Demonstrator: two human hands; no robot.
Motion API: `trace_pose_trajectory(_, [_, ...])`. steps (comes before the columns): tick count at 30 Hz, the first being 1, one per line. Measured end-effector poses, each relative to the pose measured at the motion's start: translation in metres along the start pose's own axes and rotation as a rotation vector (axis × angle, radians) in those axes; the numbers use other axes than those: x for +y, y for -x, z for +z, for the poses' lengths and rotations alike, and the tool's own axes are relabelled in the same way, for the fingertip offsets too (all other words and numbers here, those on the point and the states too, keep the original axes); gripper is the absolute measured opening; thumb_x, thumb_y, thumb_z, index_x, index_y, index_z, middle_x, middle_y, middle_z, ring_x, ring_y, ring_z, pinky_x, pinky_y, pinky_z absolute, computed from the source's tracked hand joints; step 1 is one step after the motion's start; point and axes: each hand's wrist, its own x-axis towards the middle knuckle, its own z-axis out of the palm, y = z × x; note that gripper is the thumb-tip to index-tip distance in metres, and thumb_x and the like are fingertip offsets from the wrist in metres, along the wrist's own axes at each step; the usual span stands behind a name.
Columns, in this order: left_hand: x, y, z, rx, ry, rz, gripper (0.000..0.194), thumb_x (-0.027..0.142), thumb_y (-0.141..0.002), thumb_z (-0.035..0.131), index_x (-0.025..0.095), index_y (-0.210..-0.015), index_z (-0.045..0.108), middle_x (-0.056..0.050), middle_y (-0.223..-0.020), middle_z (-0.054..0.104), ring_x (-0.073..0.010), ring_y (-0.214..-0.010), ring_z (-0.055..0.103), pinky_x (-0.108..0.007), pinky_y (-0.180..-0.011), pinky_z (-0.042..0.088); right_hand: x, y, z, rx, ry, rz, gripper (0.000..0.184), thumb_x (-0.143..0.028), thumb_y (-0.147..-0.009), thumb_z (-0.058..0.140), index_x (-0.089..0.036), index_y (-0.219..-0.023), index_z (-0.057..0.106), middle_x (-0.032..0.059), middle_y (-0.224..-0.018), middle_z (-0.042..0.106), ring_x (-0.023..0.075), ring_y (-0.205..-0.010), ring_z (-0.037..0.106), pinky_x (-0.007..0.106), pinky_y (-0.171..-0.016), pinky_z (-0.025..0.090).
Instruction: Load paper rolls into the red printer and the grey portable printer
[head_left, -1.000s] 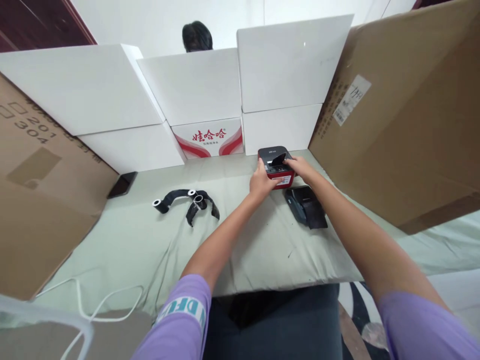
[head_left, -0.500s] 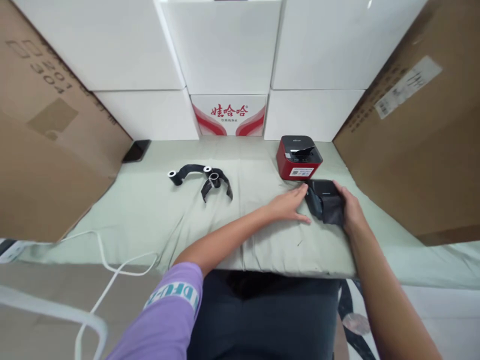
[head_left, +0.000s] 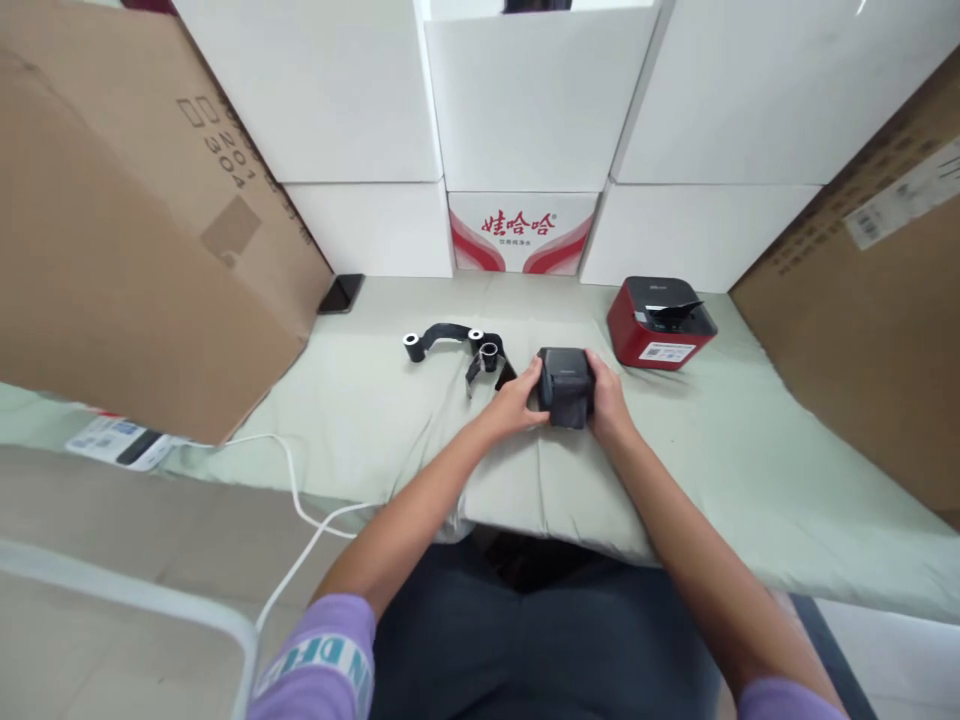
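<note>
Both hands hold a small black box-shaped device (head_left: 566,385) on the pale green cloth (head_left: 720,460). My left hand (head_left: 514,405) grips its left side with fingers curled round it. My right hand (head_left: 607,400) clasps its right side. A red printer with a black top (head_left: 660,325) stands to the right, apart from my hands. A black ribbon on small white-cored spools (head_left: 461,350) lies just left of the device.
White boxes (head_left: 525,100) wall off the back, one with red print (head_left: 521,235). Large brown cartons lean in at the left (head_left: 127,220) and right (head_left: 877,300). A dark phone (head_left: 341,293) lies at the back left. A white cable (head_left: 300,510) trails off the cloth's front left.
My hands left the red printer, took hold of the black device beside it and brought it toward the middle, close to the ribbon. The view has shifted right and down.
</note>
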Motion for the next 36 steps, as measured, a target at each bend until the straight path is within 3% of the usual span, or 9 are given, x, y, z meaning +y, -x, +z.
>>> trace_pose_trajectory(6, [-0.003,0.004,0.018,0.042,-0.048,-0.035,0.106,0.031,-0.079,0.081,0.012,-0.165,0.023,-0.020,-0.170,0.029,-0.0311,-0.159,0.030,-0.047,-0.131,0.030,0.007,0.007,-0.004,0.045,0.077,-0.003,0.061,-0.069,-0.090,0.056,-0.020,-0.123,0.074,0.0069,-0.136,0.071,0.0285,-0.137,0.059,0.050,-0.125,0.036])
trace_pose_trajectory(10, [0.002,0.005,0.026,0.068,-0.181,-0.062,0.107,0.026,-0.077,0.081,0.007,-0.164,0.021,-0.026,-0.169,0.028,-0.0328,-0.159,0.029,-0.047,-0.130,0.033,0.006,0.013,-0.008,0.034,0.169,-0.070,0.070,-0.071,-0.092,0.050,-0.017,-0.134,0.069,0.0118,-0.149,0.062,0.0280,-0.144,0.053,0.049,-0.128,0.032])
trace_pose_trajectory(16, [0.013,0.004,0.032,0.097,-0.339,-0.134,0.102,0.021,-0.077,0.078,0.004,-0.161,0.024,-0.029,-0.165,0.036,-0.0331,-0.156,0.036,-0.048,-0.127,0.038,0.013,0.017,-0.011,-0.054,0.252,-0.092,0.077,-0.076,-0.093,0.046,-0.022,-0.146,0.059,0.0101,-0.160,0.051,0.0278,-0.151,0.042,0.050,-0.131,0.024])
trace_pose_trajectory(24, [0.022,0.004,0.028,0.082,-0.346,-0.260,0.097,0.019,-0.072,0.078,0.010,-0.158,0.034,-0.023,-0.159,0.049,-0.0331,-0.146,0.052,-0.047,-0.118,0.049,0.019,0.017,-0.015,-0.055,0.069,-0.051,0.073,-0.072,-0.094,0.046,-0.022,-0.146,0.058,0.0098,-0.158,0.053,0.0260,-0.149,0.046,0.051,-0.130,0.026])
trace_pose_trajectory(36, [0.019,0.003,0.028,0.082,-0.326,-0.260,0.096,0.023,-0.074,0.081,0.005,-0.157,0.037,-0.025,-0.161,0.044,-0.0300,-0.152,0.045,-0.043,-0.128,0.037,0.019,0.014,-0.010,-0.008,0.057,-0.039,0.079,-0.073,-0.087,0.053,-0.018,-0.144,0.058,0.0150,-0.156,0.055,0.0260,-0.147,0.050,0.049,-0.129,0.029])
